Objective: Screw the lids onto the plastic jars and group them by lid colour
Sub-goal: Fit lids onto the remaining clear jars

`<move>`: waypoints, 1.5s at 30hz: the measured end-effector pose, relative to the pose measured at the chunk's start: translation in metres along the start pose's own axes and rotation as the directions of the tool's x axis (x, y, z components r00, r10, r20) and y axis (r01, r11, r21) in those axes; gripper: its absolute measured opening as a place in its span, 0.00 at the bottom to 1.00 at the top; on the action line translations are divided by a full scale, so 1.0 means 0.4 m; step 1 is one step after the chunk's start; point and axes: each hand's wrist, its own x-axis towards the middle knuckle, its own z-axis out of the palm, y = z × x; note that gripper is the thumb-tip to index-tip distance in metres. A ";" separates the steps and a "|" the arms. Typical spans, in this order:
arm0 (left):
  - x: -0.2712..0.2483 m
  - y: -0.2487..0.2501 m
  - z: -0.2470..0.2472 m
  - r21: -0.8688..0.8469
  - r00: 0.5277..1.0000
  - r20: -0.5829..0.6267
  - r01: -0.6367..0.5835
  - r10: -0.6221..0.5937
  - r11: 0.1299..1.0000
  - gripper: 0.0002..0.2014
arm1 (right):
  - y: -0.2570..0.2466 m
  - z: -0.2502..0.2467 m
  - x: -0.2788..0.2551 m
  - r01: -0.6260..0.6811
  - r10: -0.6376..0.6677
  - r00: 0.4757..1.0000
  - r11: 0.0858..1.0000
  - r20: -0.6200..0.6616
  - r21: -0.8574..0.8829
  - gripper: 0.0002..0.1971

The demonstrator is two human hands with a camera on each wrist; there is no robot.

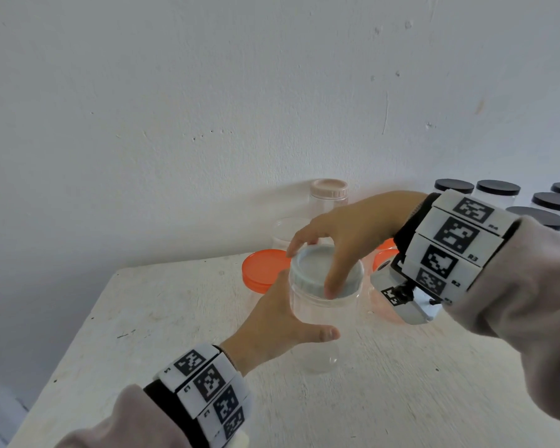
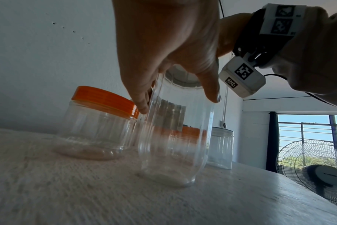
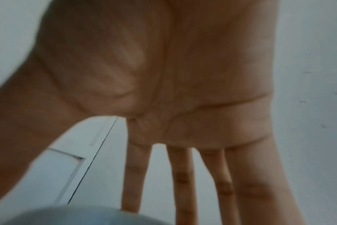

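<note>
Right wrist view, pale lid (image 3: pixel 67 216) cropped, blurred

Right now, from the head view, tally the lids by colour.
Black lids: 5
Orange lids: 3, two partly hidden behind the right hand
Pink lid: 1
Pale grey lid: 1, on the jar in the left hand
Total: 10

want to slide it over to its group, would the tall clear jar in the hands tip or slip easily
The jar looks empty and thin-walled, so probably light. It is tall with a narrow base, so a high push may tip it. Its smooth sides could slip; the left hand holds it low.
</note>
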 end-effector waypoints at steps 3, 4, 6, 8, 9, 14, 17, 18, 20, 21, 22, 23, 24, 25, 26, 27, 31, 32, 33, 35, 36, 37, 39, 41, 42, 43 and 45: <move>0.000 0.003 0.004 -0.007 1.000 0.000 -0.004 0.004 1.000 0.50 | -0.003 0.014 0.008 -0.034 0.033 0.998 0.999 -0.061 -0.022 0.34; -0.001 0.004 0.004 -0.009 1.000 0.002 -0.002 0.002 1.000 0.50 | -0.003 0.019 0.011 -0.052 0.050 0.995 0.998 -0.082 -0.028 0.35; -0.003 0.003 0.004 -0.006 1.000 0.000 0.008 -0.008 1.000 0.46 | -0.001 0.026 0.017 -0.093 0.089 0.990 0.995 -0.111 -0.028 0.36; -0.004 0.002 0.002 -0.003 1.000 -0.001 0.009 -0.009 1.000 0.43 | 0.002 0.027 0.020 -0.130 0.126 0.986 0.991 -0.106 -0.032 0.39; -0.004 0.002 0.001 -0.004 1.000 -0.001 0.008 -0.008 1.000 0.43 | 0.005 0.025 0.020 -0.134 0.130 0.987 0.990 -0.092 -0.036 0.42; -0.002 0.000 0.002 -0.004 1.000 0.001 0.008 -0.008 1.000 0.49 | 0.009 0.003 0.008 -0.006 0.005 1.000 1.000 0.021 0.025 0.42; -0.001 0.001 0.004 -0.007 1.000 0.009 0.001 -0.001 1.000 0.52 | 0.006 0.006 0.012 -0.017 0.017 1.000 1.000 0.004 0.015 0.36; -0.001 0.001 0.004 -0.009 1.000 0.009 0.001 -0.001 1.000 0.51 | 0.003 0.011 0.015 -0.038 0.038 0.999 0.999 -0.013 0.008 0.36; -0.002 0.001 0.003 -0.009 1.000 0.008 0.004 -0.004 1.000 0.47 | -0.003 0.019 0.019 -0.091 0.091 0.995 0.996 -0.047 -0.014 0.36; -0.002 0.002 0.002 -0.006 1.000 0.007 0.005 -0.005 1.000 0.46 | -0.004 0.021 0.021 -0.113 0.111 0.992 0.993 -0.058 -0.028 0.37; -0.003 0.002 0.002 -0.004 1.000 0.005 0.005 -0.005 1.000 0.44 | -0.004 0.022 0.021 -0.128 0.126 0.990 0.991 -0.060 -0.037 0.39; -0.003 0.003 0.002 -0.004 1.000 0.003 0.005 -0.005 1.000 0.44 | -0.002 0.022 0.021 -0.134 0.132 0.990 0.990 -0.052 -0.041 0.42; -0.003 0.002 0.002 -0.006 1.000 0.003 0.003 -0.003 1.000 0.44 | 0.002 0.019 0.021 -0.122 0.121 0.992 0.992 -0.041 -0.038 0.44; -0.002 0.002 0.002 -0.009 1.000 0.004 0.001 -0.001 1.000 0.45 | 0.006 0.015 0.020 -0.094 0.093 0.995 0.995 -0.027 -0.028 0.46; -0.002 0.002 0.002 -0.009 1.000 0.005 -0.001 0.001 1.000 0.46 | 0.008 0.011 0.017 -0.055 0.055 0.998 0.998 -0.013 -0.012 0.47; -0.002 0.002 0.003 -0.011 1.000 0.006 -0.004 0.004 1.000 0.47 | 0.009 0.007 0.013 -0.018 0.018 1.000 1.000 0.000 0.005 0.46; 0.001 -0.002 0.004 -0.005 1.000 0.008 -0.015 0.015 1.000 0.51 | 0.009 0.000 0.009 0.042 -0.042 0.999 0.999 -0.001 -0.004 0.37; 0.001 -0.003 0.004 0.002 1.000 0.006 -0.013 0.013 1.000 0.51 | 0.008 0.001 0.012 0.032 -0.032 0.999 0.999 -0.009 -0.009 0.35; 0.001 -0.002 0.004 0.008 1.000 0.005 -0.009 0.009 1.000 0.49 | 0.007 0.004 0.015 0.016 -0.016 1.000 1.000 -0.017 -0.012 0.34; -0.001 -0.001 0.003 0.015 1.000 0.004 0.002 -0.002 1.000 0.46 | 0.000 0.013 0.019 -0.037 0.036 0.999 0.999 -0.039 -0.023 0.34; -0.001 -0.002 0.002 0.012 1.000 0.002 0.005 -0.005 1.000 0.45 | -0.004 0.017 0.021 -0.068 0.066 0.996 0.997 -0.052 -0.040 0.34; -0.002 -0.002 0.002 0.006 1.000 0.001 0.007 -0.007 1.000 0.44 | -0.007 0.020 0.023 -0.095 0.091 0.994 0.993 -0.063 -0.066 0.35; -0.003 0.000 0.001 0.000 1.000 0.001 0.004 -0.004 1.000 0.43 | -0.007 0.020 0.025 -0.119 0.114 0.992 0.989 -0.058 -0.088 0.40; -0.004 0.003 0.002 0.010 1.000 0.003 -0.002 0.002 1.000 0.43 | -0.001 0.013 0.025 -0.088 0.087 0.996 0.994 -0.022 -0.063 0.45; -0.004 0.004 0.002 0.016 1.000 0.002 0.000 0.000 1.000 0.43 | 0.000 0.008 0.022 -0.057 0.058 0.998 0.997 0.000 -0.048 0.45; -0.003 0.005 0.003 0.017 1.000 0.001 0.001 -0.001 1.000 0.44 | -0.001 0.003 0.018 -0.028 0.028 0.999 0.999 0.019 -0.032 0.44; -0.003 0.004 0.004 0.010 1.000 0.002 -0.007 0.007 1.000 0.45 | -0.002 -0.001 0.012 0.011 -0.010 1.000 1.000 0.029 -0.013 0.40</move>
